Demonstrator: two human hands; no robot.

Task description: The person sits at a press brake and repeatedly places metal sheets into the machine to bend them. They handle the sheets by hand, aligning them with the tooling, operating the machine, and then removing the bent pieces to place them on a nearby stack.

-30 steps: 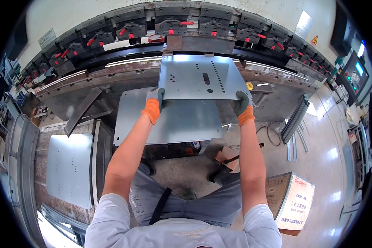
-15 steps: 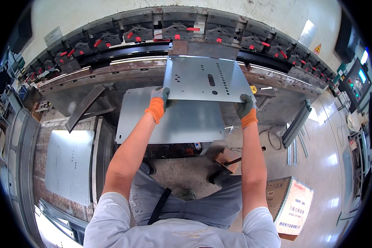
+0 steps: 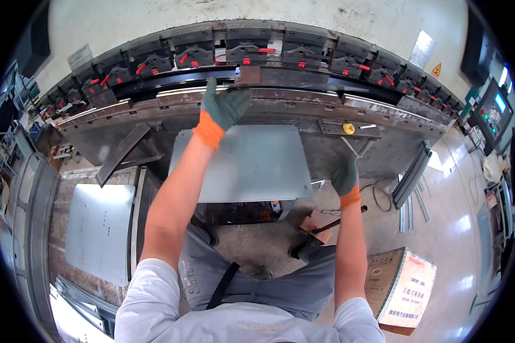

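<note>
My left hand, in a green-grey glove with an orange cuff, is raised in front of the press brake bed. Its thumb points up and its fingers stretch to the right, slightly blurred; I see nothing gripped in it. Just above the fingers runs a thin, smeared dark strip, perhaps the punched metal sheet edge-on; I cannot tell if the hand touches it. Lower down at the right, my right hand hangs in a like glove, its fingers smeared by motion. Between the arms lies a flat grey metal sheet below the bed.
Black clamps with red levers line the press brake. A small shelf carries a yellow tape measure. Another metal sheet lies at left. At right are a control panel, metal strips and a cardboard box.
Both hands have let go of the punched sheet, whose broad face no longer shows. My left hand has risen toward the machine; my right hand has dropped lower.
</note>
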